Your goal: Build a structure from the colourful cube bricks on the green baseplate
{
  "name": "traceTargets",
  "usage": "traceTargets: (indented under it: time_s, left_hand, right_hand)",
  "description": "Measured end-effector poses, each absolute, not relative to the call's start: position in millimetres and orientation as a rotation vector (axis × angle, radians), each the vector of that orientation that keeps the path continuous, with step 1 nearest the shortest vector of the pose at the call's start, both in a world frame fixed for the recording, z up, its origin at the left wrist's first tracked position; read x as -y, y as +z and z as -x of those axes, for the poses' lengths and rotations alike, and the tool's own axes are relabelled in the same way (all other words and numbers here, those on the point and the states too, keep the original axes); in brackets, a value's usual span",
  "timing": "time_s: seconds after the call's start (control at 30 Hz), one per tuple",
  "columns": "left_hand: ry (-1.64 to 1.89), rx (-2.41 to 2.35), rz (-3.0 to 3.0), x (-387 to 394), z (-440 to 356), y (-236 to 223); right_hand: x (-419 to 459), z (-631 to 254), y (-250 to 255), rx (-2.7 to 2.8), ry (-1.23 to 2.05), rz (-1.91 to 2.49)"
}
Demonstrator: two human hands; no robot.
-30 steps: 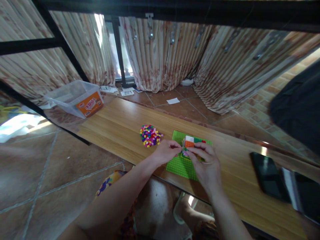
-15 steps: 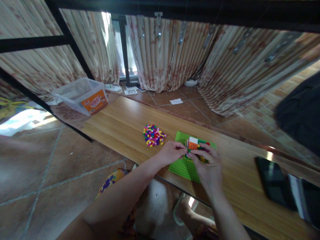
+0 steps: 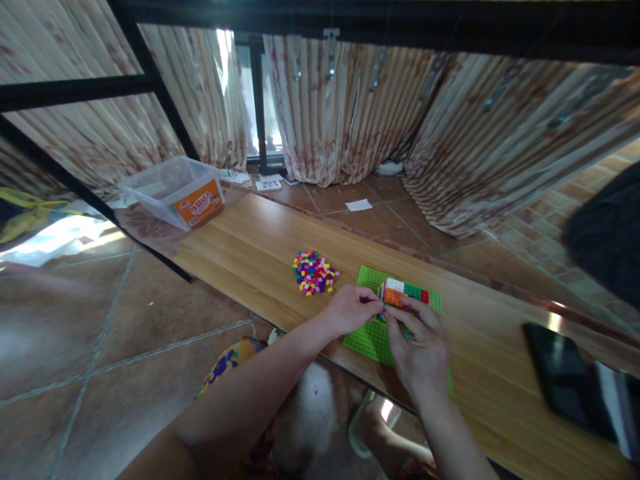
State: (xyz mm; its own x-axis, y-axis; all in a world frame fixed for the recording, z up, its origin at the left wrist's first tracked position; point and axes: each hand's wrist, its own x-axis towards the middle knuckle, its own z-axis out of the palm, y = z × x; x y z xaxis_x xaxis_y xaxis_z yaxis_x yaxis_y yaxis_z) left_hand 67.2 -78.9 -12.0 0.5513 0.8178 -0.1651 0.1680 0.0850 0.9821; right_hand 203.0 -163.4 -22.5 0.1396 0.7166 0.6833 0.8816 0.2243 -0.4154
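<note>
A block of joined toy bricks (image 3: 395, 291), with white, orange, green and red on top, stands on a light green baseplate (image 3: 367, 341). My left hand (image 3: 353, 308) is at the block's left front corner, thumb and forefinger pinched together; whatever is between them is too small to make out. My right hand (image 3: 423, 337) reaches over the block's near side, its thumb and forefinger close to the left fingertips and another finger against the top. The right hand hides much of the block's front and part of the plate. Left of the plate lies a pile of small colourful bricks (image 3: 313, 273).
The plate and pile lie on a long wooden table (image 3: 250, 247). A clear plastic bin (image 3: 173, 193) with an orange label stands at its far left end. A dark tablet-like slab (image 3: 567, 380) lies at the right. Black metal bars (image 3: 75, 91) cross the upper left.
The whole view has shifted slightly, so things appear farther right. The right fingers have lifted a little off the block's top, showing more green and red. Both hands stay together at the same corner.
</note>
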Motion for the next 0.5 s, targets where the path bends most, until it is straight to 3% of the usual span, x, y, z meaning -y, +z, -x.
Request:
traceTargets:
  time_s: [0.5]
  left_hand:
    - [0.619,-0.947,-1.545,79.2,-70.5,-14.5]
  right_hand:
    - [166.1,-198.5,-19.9,1.638,-0.322,1.514]
